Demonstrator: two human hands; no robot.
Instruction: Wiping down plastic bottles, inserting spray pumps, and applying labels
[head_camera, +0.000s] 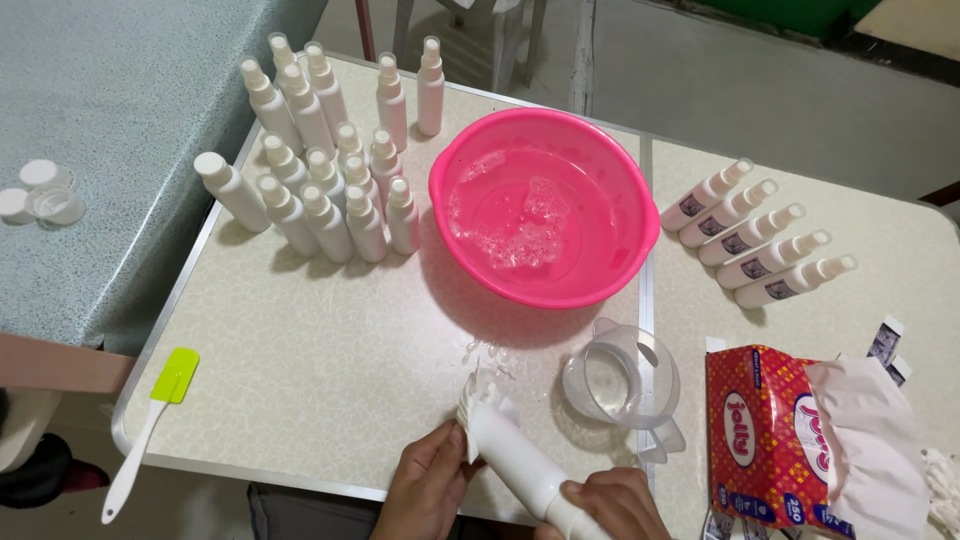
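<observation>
White plastic, the bottle (520, 462) lies near the front edge of the desk (330, 350), held by both hands. Its long axis runs slanted: the base end points down and right toward the person, the top end points up and left, toward the pink basin (600, 285). The right hand (608, 503) is closed around the lower part of the bottle. The left hand (425, 490) grips a white tissue (480, 403), which is pressed against the top end of the bottle and covers it, so I cannot tell if a cap is there.

The basin stands behind the bottle and holds a little foamy liquid. A clear jug (625, 380) stands just right of the bottle. Further right is a red tissue pack (760, 440). Five labelled bottles (755, 245) lie in a row at the right. Many upright white bottles (320, 170) stand in a group at the left. A green spatula (150, 425) lies at the left front corner.
</observation>
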